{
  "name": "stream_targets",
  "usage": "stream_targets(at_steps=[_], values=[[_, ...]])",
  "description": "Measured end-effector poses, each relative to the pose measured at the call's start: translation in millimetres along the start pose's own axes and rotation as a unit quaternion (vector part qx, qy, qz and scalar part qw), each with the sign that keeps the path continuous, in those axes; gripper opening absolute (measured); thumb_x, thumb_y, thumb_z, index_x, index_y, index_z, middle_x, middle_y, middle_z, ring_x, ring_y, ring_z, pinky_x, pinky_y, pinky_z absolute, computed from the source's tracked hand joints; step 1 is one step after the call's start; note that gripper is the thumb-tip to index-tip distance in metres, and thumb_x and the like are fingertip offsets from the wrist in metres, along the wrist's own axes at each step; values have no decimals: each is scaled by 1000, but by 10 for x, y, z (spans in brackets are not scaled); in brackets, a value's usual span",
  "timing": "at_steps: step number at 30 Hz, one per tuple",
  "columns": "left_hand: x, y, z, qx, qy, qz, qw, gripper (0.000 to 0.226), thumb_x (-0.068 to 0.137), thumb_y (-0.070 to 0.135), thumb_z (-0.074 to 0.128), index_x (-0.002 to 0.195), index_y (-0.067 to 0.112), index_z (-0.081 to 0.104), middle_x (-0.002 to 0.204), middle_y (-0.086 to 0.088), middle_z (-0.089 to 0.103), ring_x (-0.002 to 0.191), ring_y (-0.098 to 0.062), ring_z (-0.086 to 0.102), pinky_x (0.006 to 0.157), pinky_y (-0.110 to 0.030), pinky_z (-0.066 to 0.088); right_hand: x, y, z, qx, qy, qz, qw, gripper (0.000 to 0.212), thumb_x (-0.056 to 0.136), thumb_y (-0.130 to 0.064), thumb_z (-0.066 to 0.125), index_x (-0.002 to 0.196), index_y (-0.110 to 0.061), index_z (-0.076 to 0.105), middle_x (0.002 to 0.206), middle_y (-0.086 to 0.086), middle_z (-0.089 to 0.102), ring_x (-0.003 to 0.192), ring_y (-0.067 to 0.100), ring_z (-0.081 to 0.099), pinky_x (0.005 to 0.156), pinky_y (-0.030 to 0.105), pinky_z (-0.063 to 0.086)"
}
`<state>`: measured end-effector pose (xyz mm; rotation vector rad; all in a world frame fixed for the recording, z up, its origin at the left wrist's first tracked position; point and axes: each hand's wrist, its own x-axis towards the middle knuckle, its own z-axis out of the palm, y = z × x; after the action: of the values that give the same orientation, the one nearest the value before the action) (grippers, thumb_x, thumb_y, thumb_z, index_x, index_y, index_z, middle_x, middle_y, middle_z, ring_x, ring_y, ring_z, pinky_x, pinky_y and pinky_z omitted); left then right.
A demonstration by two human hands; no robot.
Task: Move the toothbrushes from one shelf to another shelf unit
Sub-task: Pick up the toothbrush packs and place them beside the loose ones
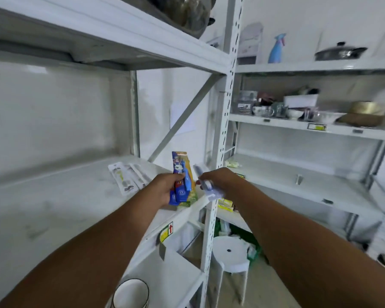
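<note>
My left hand (pixel 165 188) grips a stack of packaged toothbrushes (pixel 181 174); the front pack is blue with a cartoon rabbit, and yellow-green packs sit behind it. My right hand (pixel 220 180) pinches a pale white-and-lilac toothbrush pack (pixel 207 187), blurred by motion. Both hands hover over the right front corner of the white shelf (pixel 53 196) on the left unit. Two or three clear white toothbrush packs (pixel 129 177) lie flat on that shelf, left of my hands. The right shelf unit's middle shelf (pixel 298 185) carries a small pale-green pack (pixel 232 163) at its left end.
A perforated white upright (pixel 222 141) stands between the two units. Cups, bowls and boxes crowd the right unit's upper shelf (pixel 298 110); a blue spray bottle (pixel 277 48) and a pan (pixel 340 52) sit above. Below are a white stool (pixel 230 254) and a bowl (pixel 131 294).
</note>
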<state>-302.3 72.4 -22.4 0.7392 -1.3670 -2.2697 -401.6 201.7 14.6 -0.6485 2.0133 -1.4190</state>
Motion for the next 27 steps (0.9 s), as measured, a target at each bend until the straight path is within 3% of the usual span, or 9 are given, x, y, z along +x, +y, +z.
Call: stream_targets(at_steps=[3,5,7,10,13,16,20,25,27], values=[[-68,-108,261,10,-24,-9,1000,12,96,11,53,87,8,59,63,-7,69,53,-19,66,41,-21,52,-119,60,-249,-28,24,21,999,14,82,-6,62,82,8,65,56,16,57,40,23,56,43,26,52],[-112,-162,379,24,-31,-13,999,11,96,11,53,87,9,58,78,-9,63,65,-20,61,41,-20,52,-215,93,-383,-34,16,39,999,15,85,-6,60,74,3,59,52,14,54,39,23,55,35,24,48],[-142,-203,483,34,-42,-10,998,9,96,10,53,88,9,58,83,-10,61,61,-19,63,41,-20,52,-313,147,-510,-19,11,51,998,22,85,-7,57,64,-1,53,50,12,48,32,19,49,38,20,44],[-187,-256,610,35,-55,-4,998,11,97,10,52,88,10,59,82,-8,60,43,-13,64,39,-19,49,-341,248,-652,26,46,41,998,17,82,-6,57,66,-1,53,56,13,45,23,15,44,37,19,42],[-254,-322,727,40,-76,-15,996,9,97,12,52,93,10,59,80,-7,63,49,-14,65,43,-21,50,-395,304,-717,63,54,45,995,9,83,-5,59,80,-2,52,70,14,43,26,19,47,33,23,44],[-291,-383,828,51,-93,-28,994,9,97,13,53,102,9,59,77,-6,65,49,-14,64,40,-20,50,-383,341,-759,78,91,46,992,21,86,-3,58,67,-3,47,66,12,44,43,24,46,35,24,45],[-284,-423,913,80,-87,-26,993,16,96,13,54,112,9,56,83,-8,62,62,-19,62,39,-23,52,-386,331,-775,72,109,44,990,22,81,-6,59,64,-7,45,67,9,43,48,20,40,45,26,43],[-147,-473,993,84,-94,-41,991,18,96,12,54,114,8,55,85,-7,61,70,-20,59,41,-24,52,-424,407,-906,144,108,65,982,6,88,0,52,83,-3,54,70,15,44,28,20,47,35,26,47],[-74,-522,1056,90,-98,-47,990,20,96,12,54,115,8,55,85,-7,61,70,-21,59,44,-26,53,-438,472,-986,152,113,66,980,11,90,1,52,79,-2,51,66,16,43,29,22,44,31,28,47]])
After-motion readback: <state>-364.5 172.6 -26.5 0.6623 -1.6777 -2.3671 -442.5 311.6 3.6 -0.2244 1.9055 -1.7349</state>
